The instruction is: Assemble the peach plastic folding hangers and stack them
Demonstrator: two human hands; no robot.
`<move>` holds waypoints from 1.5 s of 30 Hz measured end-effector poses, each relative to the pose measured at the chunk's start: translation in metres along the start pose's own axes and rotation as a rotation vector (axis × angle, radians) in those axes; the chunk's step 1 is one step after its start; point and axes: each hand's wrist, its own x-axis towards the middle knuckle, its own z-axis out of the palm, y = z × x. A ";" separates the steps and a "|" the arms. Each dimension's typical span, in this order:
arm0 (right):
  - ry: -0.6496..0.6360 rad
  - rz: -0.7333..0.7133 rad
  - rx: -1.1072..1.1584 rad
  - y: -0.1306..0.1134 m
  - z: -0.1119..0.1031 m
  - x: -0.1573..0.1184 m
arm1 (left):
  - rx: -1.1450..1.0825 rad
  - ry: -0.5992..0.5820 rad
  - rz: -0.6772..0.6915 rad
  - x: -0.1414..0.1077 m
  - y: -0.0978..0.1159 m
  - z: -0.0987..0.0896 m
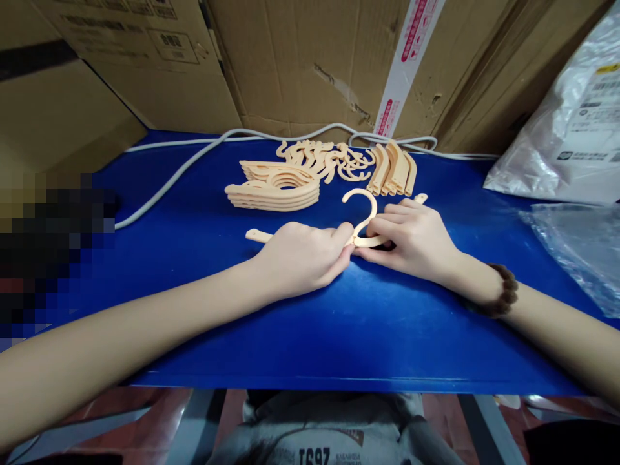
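Both hands meet at the middle of a cream plastic hanger [372, 208], whose hook stands up and curves to the left. My left hand [310, 255] is closed around its left arm, and the holed tip sticks out beyond the wrist side. My right hand [411, 239] pinches the right arm close to the hook's base, with that arm's end showing above the knuckles. Behind them lie a stack of cream hanger parts [276, 194], a pile of loose hooks [334, 158] and a group of curved arm pieces [394, 169].
A blue table [310, 342] carries everything. Cardboard boxes [300, 64] stand along its back, with a white cable [179, 177] running in front of them. Clear plastic bags [557, 142] with a label lie at the right. The far left is pixelated.
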 end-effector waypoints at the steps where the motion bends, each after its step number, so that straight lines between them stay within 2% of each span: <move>1: 0.015 0.014 -0.017 0.000 0.001 0.000 | 0.001 -0.002 -0.001 0.000 0.000 0.000; 11: 0.107 0.182 -0.129 0.001 0.002 0.002 | 0.013 0.001 -0.074 0.000 0.001 0.002; 17: 0.170 0.198 -0.121 -0.002 -0.003 -0.001 | -0.005 -0.002 -0.140 0.000 0.001 -0.001; 24: 0.082 0.146 0.050 -0.009 -0.010 -0.004 | -0.003 -0.004 -0.167 0.001 0.002 0.001; 29: 0.135 0.181 0.057 -0.008 -0.008 -0.003 | 0.022 0.012 -0.160 0.000 0.001 0.001; 35: 0.103 0.212 0.043 -0.007 -0.006 -0.002 | -0.016 0.017 -0.129 -0.001 0.001 0.002; 45: 0.128 0.284 0.065 -0.005 -0.002 -0.002 | -0.016 0.032 -0.111 -0.001 0.002 0.002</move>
